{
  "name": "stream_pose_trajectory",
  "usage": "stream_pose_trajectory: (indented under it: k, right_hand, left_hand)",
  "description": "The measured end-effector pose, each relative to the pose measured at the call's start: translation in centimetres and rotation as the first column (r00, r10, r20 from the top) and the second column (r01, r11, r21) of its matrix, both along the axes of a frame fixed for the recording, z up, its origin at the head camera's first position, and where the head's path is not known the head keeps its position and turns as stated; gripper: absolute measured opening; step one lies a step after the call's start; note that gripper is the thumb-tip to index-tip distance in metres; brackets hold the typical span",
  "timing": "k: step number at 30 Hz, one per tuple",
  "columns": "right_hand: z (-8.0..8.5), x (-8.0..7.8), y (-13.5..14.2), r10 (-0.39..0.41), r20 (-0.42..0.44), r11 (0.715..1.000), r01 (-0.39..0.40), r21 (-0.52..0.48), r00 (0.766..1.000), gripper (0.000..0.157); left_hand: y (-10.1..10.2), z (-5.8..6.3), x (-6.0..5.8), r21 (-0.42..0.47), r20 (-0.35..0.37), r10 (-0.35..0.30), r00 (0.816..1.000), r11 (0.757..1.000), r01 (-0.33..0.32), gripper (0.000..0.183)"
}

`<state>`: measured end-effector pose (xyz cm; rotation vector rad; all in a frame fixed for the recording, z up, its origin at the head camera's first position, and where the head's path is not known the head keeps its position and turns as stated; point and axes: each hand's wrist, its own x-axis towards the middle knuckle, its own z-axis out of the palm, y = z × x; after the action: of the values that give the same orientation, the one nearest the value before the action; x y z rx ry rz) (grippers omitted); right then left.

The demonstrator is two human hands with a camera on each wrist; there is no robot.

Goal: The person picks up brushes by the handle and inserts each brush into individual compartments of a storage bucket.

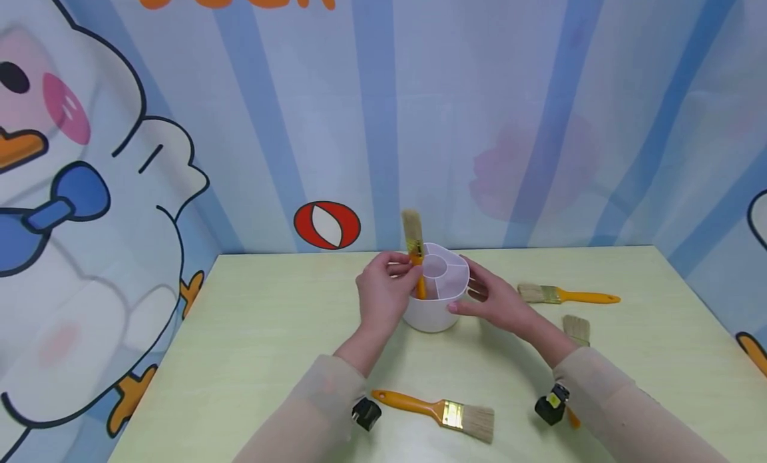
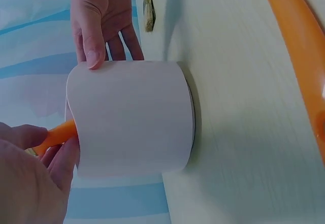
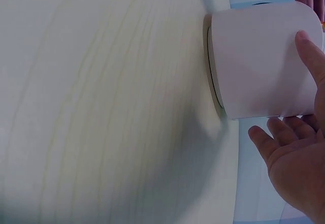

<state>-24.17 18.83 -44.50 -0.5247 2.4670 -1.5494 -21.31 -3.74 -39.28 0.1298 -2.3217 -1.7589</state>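
Note:
A paintbrush (image 1: 413, 231) with an orange handle stands bristles up, its handle reaching down into a white divided organizer (image 1: 433, 315). My left hand (image 1: 386, 290) pinches that handle at the organizer's rim, thumb on one side and fingers on the other. In the left wrist view the orange handle (image 2: 60, 133) passes over the rim; its lower end is hidden by the wall. My right hand (image 1: 497, 302) holds the organizer's right side, with the thumb on the front wall and the fingers around the far side. The organizer stands upright on the table.
One paintbrush (image 1: 434, 410) lies near the front of the pale table (image 1: 269, 356). Another paintbrush (image 1: 569, 295) lies right of the organizer. A third paintbrush (image 1: 576, 328) is partly hidden under the right forearm. A printed curtain (image 1: 419, 116) hangs behind the table.

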Motion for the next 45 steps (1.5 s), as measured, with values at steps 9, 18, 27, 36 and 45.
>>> stream_pose_trajectory:
  k: [9,18,27,36,45]
  right_hand:
    - [0.0,0.1,0.0,-0.011,0.000,1.000,0.011,0.006,1.000,0.099]
    - [-0.2,0.1,0.1,-0.014,-0.007,1.000,0.014,0.006,1.000,0.099]
    - [-0.2,0.1,0.1,-0.014,-0.020,1.000,0.014,0.008,1.000,0.098]
    - [-0.2,0.1,0.0,-0.007,-0.034,1.000,0.007,0.008,0.999,0.097]
    - [-0.2,0.2,-0.2,-0.001,-0.032,1.000,0.001,-0.005,0.999,0.096]
  left_hand:
    - [0.0,1.0,-0.7,-0.075,0.080,-0.008,0.997,0.997,0.014,0.016]
    - [-0.3,1.5,-0.6,-0.050,0.159,-0.027,0.987,0.998,0.036,0.019]
    - [-0.9,2.0,-0.6,-0.042,0.229,-0.087,0.970,0.994,0.099,0.024]
    - [-1.3,2.6,-0.1,-0.001,0.273,-0.130,0.953,0.991,0.135,0.030]
    - [-1.9,2.1,0.4,0.062,0.267,-0.161,0.950,0.987,0.150,0.034]
